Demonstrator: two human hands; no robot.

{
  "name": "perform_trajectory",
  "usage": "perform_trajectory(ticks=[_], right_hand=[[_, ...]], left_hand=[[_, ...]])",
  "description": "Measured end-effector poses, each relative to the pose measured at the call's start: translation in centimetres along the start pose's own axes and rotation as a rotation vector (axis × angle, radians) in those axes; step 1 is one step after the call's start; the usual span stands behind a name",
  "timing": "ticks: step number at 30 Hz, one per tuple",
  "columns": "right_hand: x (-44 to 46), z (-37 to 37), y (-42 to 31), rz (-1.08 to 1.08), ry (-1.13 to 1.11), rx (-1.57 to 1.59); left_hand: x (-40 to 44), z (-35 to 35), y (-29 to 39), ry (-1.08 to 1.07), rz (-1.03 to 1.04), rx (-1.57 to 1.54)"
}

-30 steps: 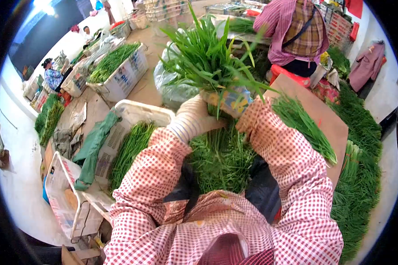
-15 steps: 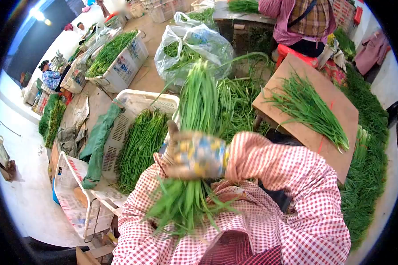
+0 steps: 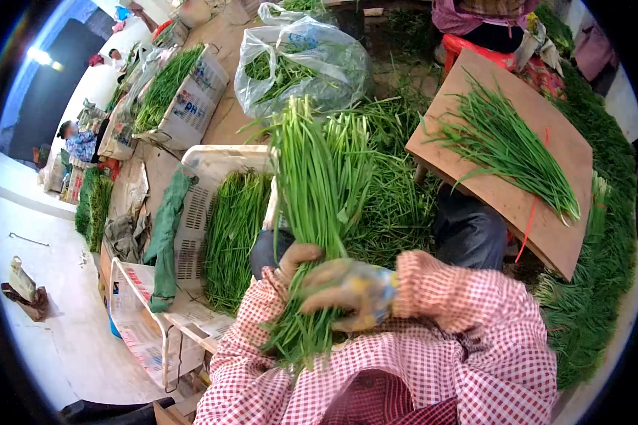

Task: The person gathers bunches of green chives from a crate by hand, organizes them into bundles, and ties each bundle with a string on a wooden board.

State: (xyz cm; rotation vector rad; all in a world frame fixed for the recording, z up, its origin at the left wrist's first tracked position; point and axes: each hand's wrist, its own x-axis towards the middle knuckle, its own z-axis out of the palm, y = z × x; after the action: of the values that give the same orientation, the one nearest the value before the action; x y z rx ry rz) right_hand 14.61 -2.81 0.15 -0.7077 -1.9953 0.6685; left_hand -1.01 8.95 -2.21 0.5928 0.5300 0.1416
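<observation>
A long bunch of garlic chives (image 3: 306,188) stands nearly upright in front of my chest, pale cut ends up and leaf tips hanging into my lap. My left hand (image 3: 299,259), in a dull glove, is wrapped round its lower part. Just below, my right hand (image 3: 354,292), in a blue-and-yellow patterned glove, lies across the leaves with its fingers stretched and apart, slightly blurred. Whether its fingertips press on the leaves is hard to see. Behind the bunch lies a heap of loose chives (image 3: 393,205).
Left is a white plastic crate (image 3: 191,244) holding chives, with green cloth (image 3: 166,241) over its edge. A board (image 3: 468,78) at right bears another chive bunch (image 3: 510,149). A clear plastic bag (image 3: 347,67) stands ahead. Chives line the right wall; a person sits on a red stool (image 3: 483,58).
My right hand has shifted right and lower, its fingers now apart over the leaves. My left hand has come into clearer view round the bunch. The camera view has tipped slightly downward.
</observation>
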Motion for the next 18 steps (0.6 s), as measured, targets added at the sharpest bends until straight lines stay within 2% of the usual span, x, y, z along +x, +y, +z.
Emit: perform_trajectory(ticks=[2,3,4,5,6,8,10,12,15,17,18], right_hand=[[-3.4,0.1,-1.3,0.674,0.421,0.339],[-4.4,1.1,0.0,0.753,0.62,0.608],[-5.0,1.8,0.9,0.821,0.824,0.882],[-4.5,1.9,0.5,0.818,0.838,0.889],[-3.5,2.2,0.1,0.702,0.973,1.198],[-2.0,3.5,0.5,0.564,1.112,1.517],[-1.6,5.6,3.3,0.445,1.468,1.476],[-4.3,2.6,6.4,0.403,1.063,1.658],[-6.0,-0.1,9.6,-0.297,0.852,2.195],[-6.6,-1.4,11.7,-0.546,0.751,2.336],[-6.8,-2.1,12.9,-0.52,0.705,2.273]], left_hand=[[-1.1,0.1,1.3,-0.063,-0.017,0.074],[-1.1,-5.4,1.4,-0.128,-0.145,0.23],[-2.2,-4.7,1.6,-0.124,-0.154,0.236],[-3.4,-3.1,1.9,-0.091,-0.051,0.432],[-4.5,-3.4,1.6,-0.09,-0.019,0.533],[-6.6,-3.4,0.4,-0.082,-0.005,0.636],[-9.2,-2.7,-1.3,-0.082,0.022,0.857],[-10.8,-1.3,-3.7,-0.005,0.0,0.688],[-11.4,2.4,-5.4,0.117,-0.003,0.626],[-11.8,0.4,-6.6,0.066,-0.274,0.394],[-11.7,-0.4,-7.1,0.067,-0.273,0.39]])
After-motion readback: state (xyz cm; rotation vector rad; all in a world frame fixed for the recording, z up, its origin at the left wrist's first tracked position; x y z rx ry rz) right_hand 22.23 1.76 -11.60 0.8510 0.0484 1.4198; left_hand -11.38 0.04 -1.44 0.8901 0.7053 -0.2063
